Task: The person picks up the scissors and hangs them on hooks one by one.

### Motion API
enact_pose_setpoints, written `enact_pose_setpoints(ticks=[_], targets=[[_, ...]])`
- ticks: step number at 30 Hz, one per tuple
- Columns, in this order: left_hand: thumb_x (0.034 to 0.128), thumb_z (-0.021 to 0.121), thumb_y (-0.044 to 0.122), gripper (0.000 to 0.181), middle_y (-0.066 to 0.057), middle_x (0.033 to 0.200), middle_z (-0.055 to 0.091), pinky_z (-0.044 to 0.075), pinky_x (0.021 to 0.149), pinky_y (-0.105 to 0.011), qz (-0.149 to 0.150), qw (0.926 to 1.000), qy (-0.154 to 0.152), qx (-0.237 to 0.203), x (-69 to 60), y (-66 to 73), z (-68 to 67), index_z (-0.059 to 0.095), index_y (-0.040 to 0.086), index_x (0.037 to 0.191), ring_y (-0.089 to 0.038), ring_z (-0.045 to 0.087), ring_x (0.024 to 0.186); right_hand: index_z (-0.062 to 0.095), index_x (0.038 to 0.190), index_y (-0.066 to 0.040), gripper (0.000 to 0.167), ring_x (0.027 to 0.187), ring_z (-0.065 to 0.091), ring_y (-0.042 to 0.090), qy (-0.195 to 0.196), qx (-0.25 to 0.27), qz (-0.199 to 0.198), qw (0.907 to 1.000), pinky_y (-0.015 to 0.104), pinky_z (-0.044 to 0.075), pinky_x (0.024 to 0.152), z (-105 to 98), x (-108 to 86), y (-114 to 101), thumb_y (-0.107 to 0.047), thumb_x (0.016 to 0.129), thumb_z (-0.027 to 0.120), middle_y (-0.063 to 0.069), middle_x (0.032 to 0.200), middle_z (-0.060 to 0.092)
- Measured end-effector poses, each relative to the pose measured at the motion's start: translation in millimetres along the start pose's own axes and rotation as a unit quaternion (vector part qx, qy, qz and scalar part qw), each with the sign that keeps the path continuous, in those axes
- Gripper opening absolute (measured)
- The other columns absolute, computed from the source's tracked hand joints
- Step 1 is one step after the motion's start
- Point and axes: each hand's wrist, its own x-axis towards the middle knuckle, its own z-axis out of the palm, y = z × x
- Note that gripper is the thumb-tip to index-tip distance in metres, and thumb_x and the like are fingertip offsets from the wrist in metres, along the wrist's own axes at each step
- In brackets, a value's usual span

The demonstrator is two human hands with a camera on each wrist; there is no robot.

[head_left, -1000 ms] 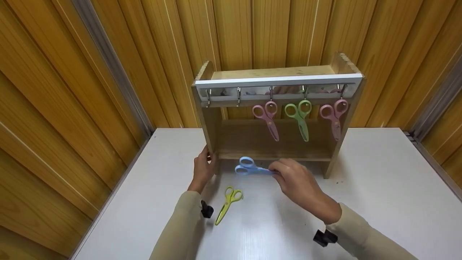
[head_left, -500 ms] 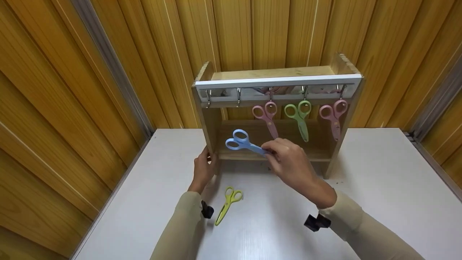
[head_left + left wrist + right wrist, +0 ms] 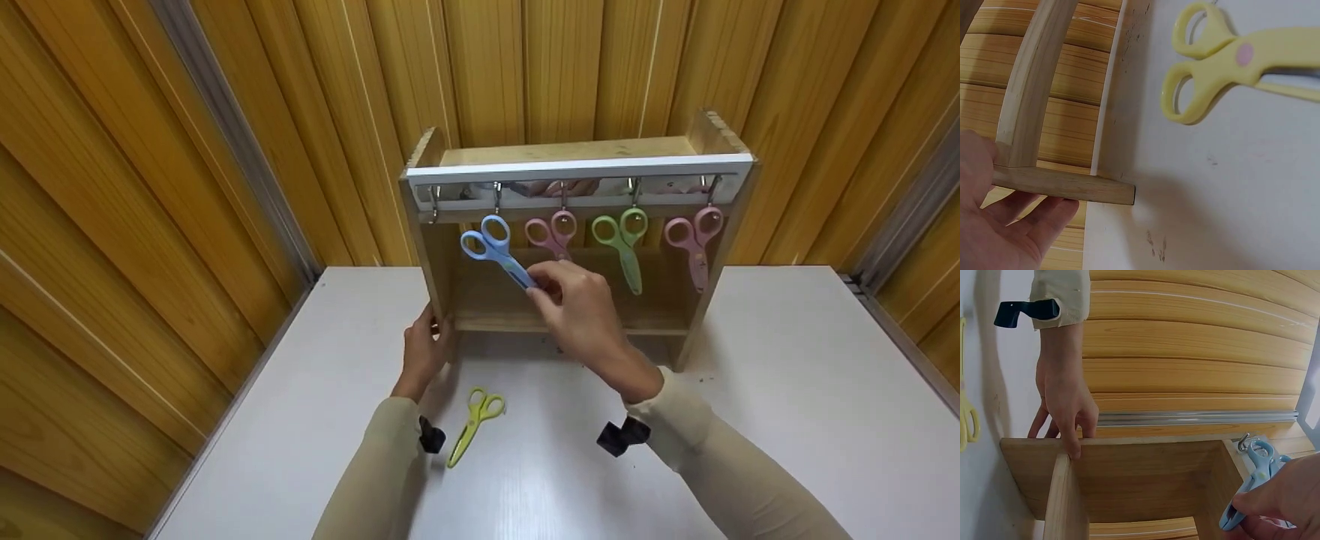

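Observation:
My right hand (image 3: 581, 307) pinches the blades of the blue scissors (image 3: 491, 247), handle loops pointing up and left. One loop is at the lower end of the second hook (image 3: 497, 196) from the left; whether the hook passes through it, I cannot tell. My left hand (image 3: 422, 349) grips the lower left side of the wooden rack (image 3: 437, 262). In the left wrist view its fingers (image 3: 1050, 222) curl round the board (image 3: 1072, 187). Yellow scissors (image 3: 472, 424) lie on the table, right of the left forearm.
Pink scissors (image 3: 555, 231), green scissors (image 3: 621, 236) and another pink pair (image 3: 694, 236) hang from the hooks to the right. The leftmost hook (image 3: 433, 204) bears nothing. The rack stands on a white table (image 3: 810, 390) before a wood-panelled wall (image 3: 562, 67).
My right hand has lifted the blue scissors from low before the rack up to the second hook and leftward, the loops turning upward. The left hand stays on the rack.

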Motion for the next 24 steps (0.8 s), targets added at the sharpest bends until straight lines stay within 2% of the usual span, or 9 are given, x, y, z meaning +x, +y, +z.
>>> enact_pose_setpoints(ticks=[9,24], targets=[[0.1061,0.058,0.015,0.042,-0.018,0.123,0.071,0.059,0.087,-0.043,0.011,0.9999,0.006,0.005,-0.5,-1.8,0.7,0.053,0.003,0.147,-0.03,0.071,0.104,0.076,0.105,-0.001,0.014,0.076,0.064,0.019,0.009,0.008,0.024,0.9996,0.035,0.055,0.069,13.1,8.9,1.8,-0.002,0.09,0.077,0.007,0.087,0.072],[0.1064,0.058,0.018,0.044,-0.014,0.127,0.07,0.058,0.089,-0.041,-0.013,0.9999,-0.004,0.004,0.7,0.0,0.1,0.052,0.007,0.149,-0.025,0.069,0.106,0.076,0.1,-0.001,0.01,0.074,0.065,0.018,0.035,0.012,0.039,0.9985,0.034,0.056,0.069,29.0,9.2,8.3,-0.002,0.09,0.077,0.007,0.085,0.072]])
